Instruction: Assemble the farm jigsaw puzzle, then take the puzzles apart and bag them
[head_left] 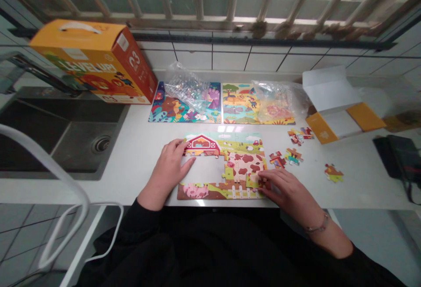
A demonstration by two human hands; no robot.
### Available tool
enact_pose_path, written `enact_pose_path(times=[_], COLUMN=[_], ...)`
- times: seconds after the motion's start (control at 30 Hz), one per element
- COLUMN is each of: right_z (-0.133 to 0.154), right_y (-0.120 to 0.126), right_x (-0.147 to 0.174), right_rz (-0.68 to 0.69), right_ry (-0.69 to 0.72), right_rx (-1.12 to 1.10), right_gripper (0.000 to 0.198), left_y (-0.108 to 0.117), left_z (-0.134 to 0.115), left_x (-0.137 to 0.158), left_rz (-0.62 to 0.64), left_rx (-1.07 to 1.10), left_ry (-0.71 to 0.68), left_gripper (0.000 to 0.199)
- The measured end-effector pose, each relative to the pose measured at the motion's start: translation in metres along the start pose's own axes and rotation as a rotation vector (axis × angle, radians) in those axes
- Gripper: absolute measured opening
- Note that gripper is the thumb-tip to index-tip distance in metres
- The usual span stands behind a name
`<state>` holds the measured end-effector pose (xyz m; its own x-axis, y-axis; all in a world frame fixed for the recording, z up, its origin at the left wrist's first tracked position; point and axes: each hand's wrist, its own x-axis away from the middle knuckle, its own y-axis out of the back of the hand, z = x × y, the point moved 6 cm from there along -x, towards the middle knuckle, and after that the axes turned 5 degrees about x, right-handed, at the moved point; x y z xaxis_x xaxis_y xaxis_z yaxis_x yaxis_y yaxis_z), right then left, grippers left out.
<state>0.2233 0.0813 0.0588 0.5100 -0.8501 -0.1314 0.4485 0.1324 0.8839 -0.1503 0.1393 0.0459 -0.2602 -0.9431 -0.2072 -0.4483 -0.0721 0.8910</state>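
A farm jigsaw puzzle (246, 164), partly assembled, lies on the white counter in front of me. It shows a red barn, a spotted cow and a pink pig, with a gap at its left middle. My left hand (171, 162) rests at the puzzle's left edge, thumb and fingers apart, fingertips touching beside the barn. Over the lower right of the picture, my right hand (283, 186) pinches a green and brown puzzle piece (252, 180) below the cow. Several loose puzzle pieces (294, 156) lie to the right, one puzzle piece (334, 172) farther off.
Two other puzzle pictures, a dark one (177, 111) and a savanna one (238, 103), lie behind, partly under clear plastic bags (184, 84). An orange box (131, 65) stands beside the black sink (66, 147). An opened yellow box (324, 127) sits at right; a white hose (66, 168) curves at left.
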Motion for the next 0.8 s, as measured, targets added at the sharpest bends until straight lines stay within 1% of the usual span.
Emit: enact_pose_path(times=[0.13,0.3,0.43,0.67,0.8], right_z=[-0.006,-0.013,-0.018,-0.027,-0.03], right_y=[-0.002,-0.002,0.001,0.008,0.011], right_x=[0.004,0.008,0.01,0.015,0.017], right_rz=[-0.006,-0.002,-0.003,-0.012,-0.02], right_ry=[-0.04,-0.074,-0.078,-0.073,-0.082], right_rx=[0.008,0.015,0.038,0.073,0.086], right_gripper=[0.041,0.049,0.051,0.052,0.053], left_y=[-0.002,-0.004,-0.005,-0.002,0.002], left_z=[0.002,0.003,-0.001,-0.013,-0.019], left_x=[0.001,0.0,-0.001,-0.002,-0.002], left_rz=[0.032,0.028,0.022,0.008,0.003], left_rx=[-0.015,-0.016,0.026,0.11,0.187], left_ry=[-0.018,-0.022,-0.036,-0.032,-0.04], left_gripper=[0.044,0.04,0.033,0.029,0.03])
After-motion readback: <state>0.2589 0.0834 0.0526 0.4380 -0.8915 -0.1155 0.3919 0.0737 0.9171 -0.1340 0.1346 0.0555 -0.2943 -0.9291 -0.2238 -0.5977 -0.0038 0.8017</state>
